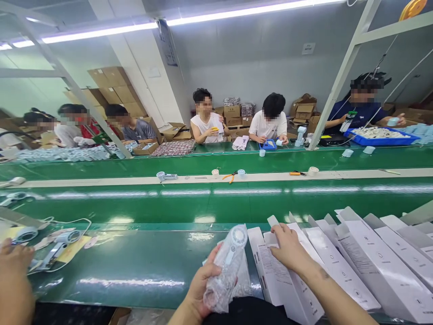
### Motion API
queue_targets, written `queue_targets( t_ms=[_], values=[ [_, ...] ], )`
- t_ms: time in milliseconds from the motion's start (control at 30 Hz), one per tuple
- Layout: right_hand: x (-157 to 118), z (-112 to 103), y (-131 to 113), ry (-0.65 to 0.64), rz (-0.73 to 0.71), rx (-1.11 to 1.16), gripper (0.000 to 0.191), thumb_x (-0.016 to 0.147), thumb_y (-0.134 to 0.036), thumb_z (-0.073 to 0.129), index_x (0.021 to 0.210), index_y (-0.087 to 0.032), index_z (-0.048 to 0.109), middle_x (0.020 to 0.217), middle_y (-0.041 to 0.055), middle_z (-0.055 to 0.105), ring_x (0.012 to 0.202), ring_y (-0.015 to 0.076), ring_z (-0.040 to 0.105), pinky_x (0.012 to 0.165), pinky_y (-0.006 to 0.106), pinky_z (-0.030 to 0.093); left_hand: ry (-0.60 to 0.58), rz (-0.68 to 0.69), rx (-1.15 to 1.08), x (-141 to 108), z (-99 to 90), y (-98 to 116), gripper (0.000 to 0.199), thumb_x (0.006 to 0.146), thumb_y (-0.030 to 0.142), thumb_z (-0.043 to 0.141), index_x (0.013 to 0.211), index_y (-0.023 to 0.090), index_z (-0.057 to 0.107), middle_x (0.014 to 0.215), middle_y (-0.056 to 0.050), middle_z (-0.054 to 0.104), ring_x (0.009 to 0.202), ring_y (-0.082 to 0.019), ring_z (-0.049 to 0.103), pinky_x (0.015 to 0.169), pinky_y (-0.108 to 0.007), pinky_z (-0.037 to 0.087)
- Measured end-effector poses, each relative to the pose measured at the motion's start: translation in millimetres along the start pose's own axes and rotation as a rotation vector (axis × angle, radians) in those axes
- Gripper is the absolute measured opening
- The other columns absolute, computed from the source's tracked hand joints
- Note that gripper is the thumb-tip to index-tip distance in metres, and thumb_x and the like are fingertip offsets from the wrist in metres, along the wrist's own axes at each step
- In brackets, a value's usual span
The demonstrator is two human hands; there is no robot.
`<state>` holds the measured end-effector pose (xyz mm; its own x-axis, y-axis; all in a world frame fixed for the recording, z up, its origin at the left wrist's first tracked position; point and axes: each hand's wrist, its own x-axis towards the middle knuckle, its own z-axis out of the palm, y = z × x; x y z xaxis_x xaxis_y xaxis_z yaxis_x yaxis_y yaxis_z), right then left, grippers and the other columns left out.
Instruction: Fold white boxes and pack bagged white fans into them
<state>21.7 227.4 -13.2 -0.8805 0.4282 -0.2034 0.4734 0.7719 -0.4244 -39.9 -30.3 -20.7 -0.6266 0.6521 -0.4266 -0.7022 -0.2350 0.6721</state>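
Right up close, the left hand (203,280) has its fingers closed around a bubble-wrapped device (233,248), pale blue with a round head, held upright and tilted just above the near edge of the surface (135,266). The cloudy wrap blurs its lower body, and the palm side of the grip is hidden. Over to the right hand (287,246): fingers parted, at the raised flaps of an open white box (270,271); the fingertips are hard to make out there, and so is the inside of the box. Beside it, more open white boxes (365,262) lean in an overlapping row, cut off at the right edge, their insides mostly hidden.

Far left, another person's hand (15,271), cropped by the frame, partly covers one of the unwrapped devices (56,250) lying among white cables and yellow sheets.

Further out, across the green belt (169,207), a pale strip (189,179) carries orange-handled pliers (230,176) and small round parts. Beyond, people sit working, faces blurred; a blue tray (382,141) holds a heap of whitish pieces, and a slanting post (341,76) cuts across the view. Cardboard cartons (233,111) stand behind.
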Motion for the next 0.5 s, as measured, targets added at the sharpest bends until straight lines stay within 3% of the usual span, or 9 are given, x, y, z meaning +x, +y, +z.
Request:
queue_targets(
  t_ms=[67, 167, 333, 400, 500],
  values=[
    [-12, -17, 5, 0.063, -0.07, 0.2, 0.045, 0.071, -0.023, 0.063, 0.116, -0.028, 0.057, 0.142, 0.0107, 0.043, 0.126, 0.0333, 0.045, 0.102, 0.049, 0.039, -0.082, 0.054, 0.034, -3, 3.9, 25, 0.076, 0.056, 0.024, 0.067, 0.129, 0.031, 0.045, 0.128, -0.007, 0.057, 0.1, -0.026, 0.063, 0.081, -0.042, 0.052],
    [-22, -30, 9, 0.109, -0.211, 0.485, 0.05, 0.07, -0.034, 0.071, 0.118, -0.031, 0.055, 0.146, 0.0078, 0.039, 0.135, 0.0317, 0.036, 0.111, 0.048, 0.032, -0.272, 0.201, 0.307, 1, 21.1, 67, 0.083, 0.057, 0.027, 0.072, 0.134, 0.026, 0.043, 0.13, -0.011, 0.056, 0.107, -0.031, 0.061, 0.086, -0.041, 0.05],
    [-13, -11, 21, 0.078, -0.388, 0.563, 0.054, 0.068, -0.031, 0.076, 0.115, -0.026, 0.05, 0.133, 0.0094, 0.047, 0.127, 0.0282, 0.044, 0.109, 0.046, 0.035, -0.474, 0.576, 1.293, 11, 68.9, 116, 0.06, 0.067, 0.011, 0.056, 0.126, 0.024, 0.055, 0.138, -0.009, 0.055, 0.114, -0.027, 0.055, 0.096, -0.041, 0.044],
    [-10, -3, 25, 0.105, -0.386, 0.575, 0.056, 0.067, -0.03, 0.076, 0.115, -0.025, 0.046, 0.133, 0.0101, 0.046, 0.124, 0.0267, 0.046, 0.107, 0.045, 0.038, -0.598, 0.7, 1.603, 12, 87.1, 122, 0.056, 0.064, 0.006, 0.052, 0.116, 0.026, 0.062, 0.132, -0.006, 0.061, 0.103, -0.026, 0.058, 0.089, -0.038, 0.048],
    [-10, 2, 24, 0.108, -0.424, 0.575, 0.052, 0.066, -0.027, 0.077, 0.108, -0.025, 0.046, 0.135, 0.01, 0.045, 0.125, 0.0261, 0.046, 0.109, 0.045, 0.036, -0.673, 0.777, 1.841, 22, 114.1, 114, 0.03, 0.058, 0.007, 0.058, 0.079, 0.027, 0.067, 0.093, -0.006, 0.074, 0.079, -0.026, 0.06, 0.068, -0.034, 0.049]
  ],
)
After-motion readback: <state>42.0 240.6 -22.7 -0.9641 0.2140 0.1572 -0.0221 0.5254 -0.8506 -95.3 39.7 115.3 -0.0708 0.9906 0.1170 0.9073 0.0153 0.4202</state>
